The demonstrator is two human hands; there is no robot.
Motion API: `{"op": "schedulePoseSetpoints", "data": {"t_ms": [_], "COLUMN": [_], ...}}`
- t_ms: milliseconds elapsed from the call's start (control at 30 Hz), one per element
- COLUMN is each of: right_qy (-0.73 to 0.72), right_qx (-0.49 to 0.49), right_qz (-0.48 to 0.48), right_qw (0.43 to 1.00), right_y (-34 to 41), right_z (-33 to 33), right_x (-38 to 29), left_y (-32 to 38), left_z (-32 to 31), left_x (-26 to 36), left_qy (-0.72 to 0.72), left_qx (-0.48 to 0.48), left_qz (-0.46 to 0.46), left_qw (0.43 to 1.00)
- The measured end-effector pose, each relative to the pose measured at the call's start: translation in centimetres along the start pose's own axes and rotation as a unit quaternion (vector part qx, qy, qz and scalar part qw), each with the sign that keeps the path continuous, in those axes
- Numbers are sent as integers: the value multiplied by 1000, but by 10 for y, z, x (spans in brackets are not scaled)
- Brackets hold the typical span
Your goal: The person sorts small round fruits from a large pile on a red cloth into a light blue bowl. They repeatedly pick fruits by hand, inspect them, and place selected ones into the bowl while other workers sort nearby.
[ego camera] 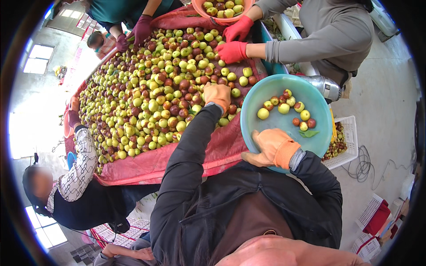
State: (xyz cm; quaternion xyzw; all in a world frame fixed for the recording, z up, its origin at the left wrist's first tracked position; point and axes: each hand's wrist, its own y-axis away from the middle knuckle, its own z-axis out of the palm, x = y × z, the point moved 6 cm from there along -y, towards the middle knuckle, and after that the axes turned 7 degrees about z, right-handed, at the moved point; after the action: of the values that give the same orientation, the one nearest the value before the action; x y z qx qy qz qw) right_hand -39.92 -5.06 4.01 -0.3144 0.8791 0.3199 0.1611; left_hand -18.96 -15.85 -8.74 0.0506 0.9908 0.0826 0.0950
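Observation:
My left hand (218,96), in an orange glove, reaches onto a large heap of green and red-brown jujubes (153,105). Its fingers are curled down at the heap's near right edge; whether they hold a fruit is hidden. My right hand (271,148), also orange-gloved, grips the near left rim of a teal plastic basin (248,99), thumb inside and fingers outside. Several jujubes (283,108) and a green leaf (309,133) lie in the basin. Red padded cloth (219,146) lies beneath the heap.
Co-workers' red-gloved hands (233,51) and maroon-gloved hands (141,31) are at the heap's far side. Another person (76,186) works at left. An orange basin (222,19) of jujubes stands beyond; a white crate (352,139), metal cylinder (321,87) and cables (364,166) are at right.

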Motion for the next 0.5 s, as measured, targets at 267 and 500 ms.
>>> {"op": "schedulePoseSetpoints", "data": {"t_ms": [267,500], "right_qy": [-14,-7], "right_qx": [18,68], "right_qz": [-26,-63], "right_qw": [999,996], "right_y": [-2,-2], "right_z": [5,8], "right_x": [3,7], "left_y": [45,87], "left_z": [-50,-135], "left_x": [-56,-11], "left_qy": [357,742], "left_qx": [183,318], "left_qz": [-96,-28], "left_qw": [911,590]}}
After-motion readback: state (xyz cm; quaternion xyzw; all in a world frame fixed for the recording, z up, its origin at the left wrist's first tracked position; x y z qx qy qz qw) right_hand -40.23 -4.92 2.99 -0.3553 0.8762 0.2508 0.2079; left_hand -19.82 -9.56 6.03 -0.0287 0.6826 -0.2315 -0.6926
